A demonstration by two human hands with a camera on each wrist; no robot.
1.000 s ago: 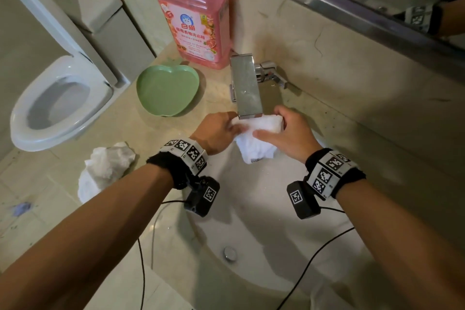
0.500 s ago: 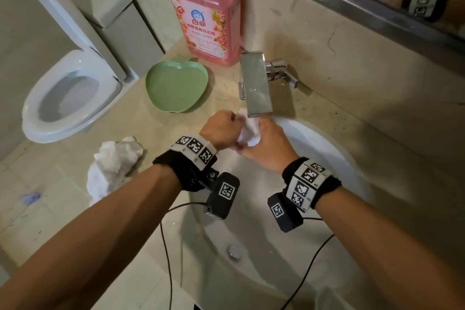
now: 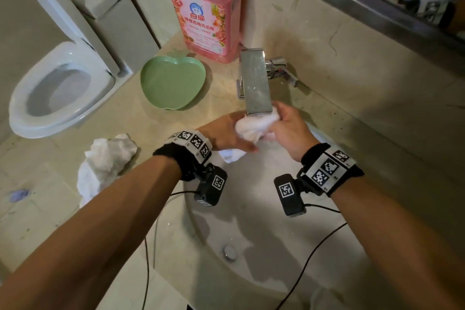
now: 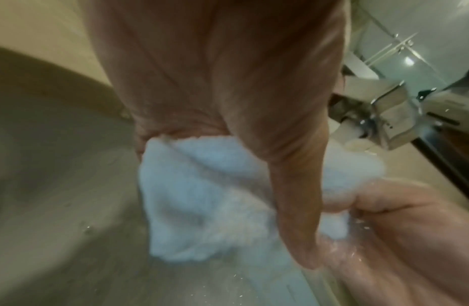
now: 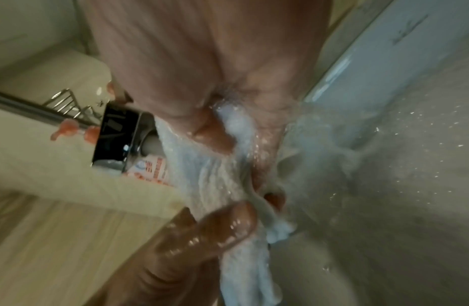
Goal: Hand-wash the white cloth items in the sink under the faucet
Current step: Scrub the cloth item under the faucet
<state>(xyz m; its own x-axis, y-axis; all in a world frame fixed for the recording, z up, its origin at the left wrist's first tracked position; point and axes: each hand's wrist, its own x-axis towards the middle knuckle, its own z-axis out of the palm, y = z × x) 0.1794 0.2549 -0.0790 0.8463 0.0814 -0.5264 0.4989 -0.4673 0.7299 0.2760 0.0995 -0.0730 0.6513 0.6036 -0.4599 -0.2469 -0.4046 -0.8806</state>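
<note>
A wet white cloth [image 3: 254, 125] is bunched between both hands right under the chrome faucet [image 3: 255, 80], over the back of the white sink [image 3: 251, 221]. My left hand [image 3: 226, 133] grips its left side; in the left wrist view the white cloth [image 4: 201, 186] hangs from that palm, and the thumb lies across it. My right hand [image 3: 286, 126] holds the right side, and in the right wrist view its fingers [image 5: 212, 132] pinch the soaked white cloth [image 5: 222, 186] while water splashes around. A second crumpled white cloth [image 3: 105, 158] lies on the counter to the left.
A green apple-shaped dish [image 3: 173, 82] and a big pink detergent bottle [image 3: 203, 7] stand behind the sink on the beige counter [image 3: 141, 128]. An open toilet [image 3: 57, 90] is at the far left. The mirror's edge [image 3: 352, 5] runs above the faucet. Wrist-camera cables cross the basin.
The cloth was squeezed tight between my hands half a second ago; now more of it shows, with an end hanging below my left hand. The view has shifted slightly.
</note>
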